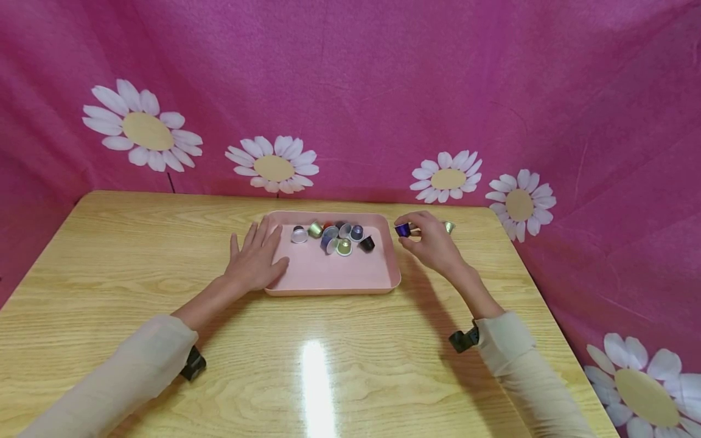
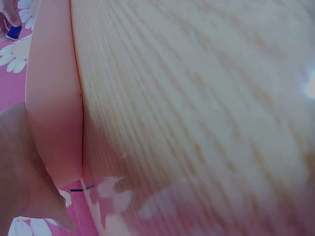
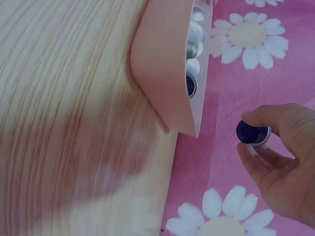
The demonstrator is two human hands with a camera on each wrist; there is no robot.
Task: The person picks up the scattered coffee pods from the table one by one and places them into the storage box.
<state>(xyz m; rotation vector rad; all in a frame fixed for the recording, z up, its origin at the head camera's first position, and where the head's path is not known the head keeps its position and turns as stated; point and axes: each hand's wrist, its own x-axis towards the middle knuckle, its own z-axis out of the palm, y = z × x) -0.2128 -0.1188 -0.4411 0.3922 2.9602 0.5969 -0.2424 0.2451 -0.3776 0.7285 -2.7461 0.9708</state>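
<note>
My right hand pinches a purple-blue coffee capsule between thumb and fingers, just right of the pink tray. In the right wrist view the same capsule shows its dark end and pale rim. Across the tray's left edge lies my left hand, its fingers straight and spread. Several coffee capsules are grouped toward the back of the tray, among them a green one, a yellow-green one and a black one. Some lie tipped with their pale lids showing.
A pale gold-green capsule shows just beyond my right hand, partly hidden by it. The wooden table carries the tray near its back edge. Behind hangs a pink cloth with white daisies.
</note>
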